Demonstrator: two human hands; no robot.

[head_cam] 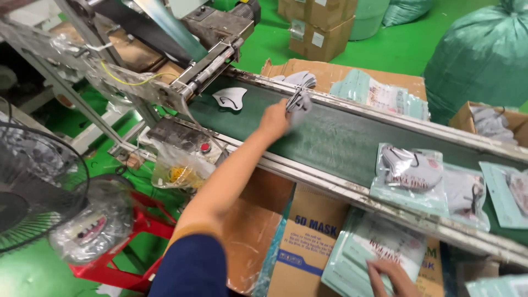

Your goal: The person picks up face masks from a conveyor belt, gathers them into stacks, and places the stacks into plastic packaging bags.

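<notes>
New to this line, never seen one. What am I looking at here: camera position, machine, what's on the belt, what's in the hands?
One picture, from a camera worn on the person's head, looking down at their own arms.

The machine is a dark green conveyor belt with metal side rails, fed from a metal unit at the upper left. A single white face mask lies on the belt near that unit. Further right lie sealed clear pouches with masks inside.

The left hand reaches over the belt and grips a small bunch of grey masks. The right hand, at the bottom edge, rests on a stack of pale green pouches beside the belt.

Cardboard boxes stand under the belt, a fan at the left, large green sacks behind.
</notes>
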